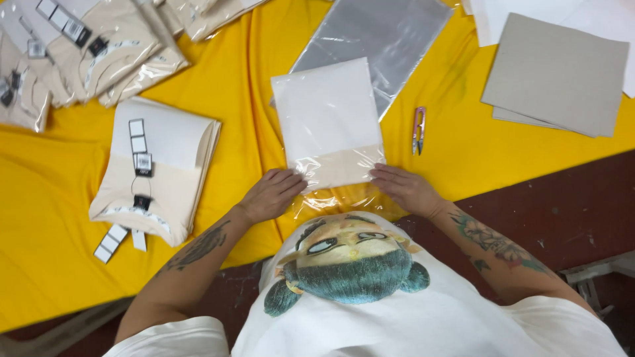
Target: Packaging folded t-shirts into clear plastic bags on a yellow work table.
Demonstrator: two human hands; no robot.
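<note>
**Both hands press the open end of a bagged garment**

At the far left, a heap of bagged beige garments (79, 46) with hang tags lies on the yellow cloth (238, 86) that covers the table. Just right of it sits a stack of folded cream garments (162, 172), unbagged, with a string of tags down the front.

The left hand (271, 195) rests palm down, fingers loosely spread, on the near left corner of a clear plastic bag (329, 125) holding a folded garment. It grips nothing; it presses flat on the crinkled film at the bag's near end. The bag lies straight ahead of the person, in the middle of the cloth, its far end overlapping an empty clear bag (390, 39).

The right hand (405, 187) mirrors the left on the near right corner, flat and open, fingertips on the film.

Just beyond it lie small pink thread snips (419, 130). Farther right, grey cardboard sheets (555, 73) are stacked at the cloth's edge.
</note>
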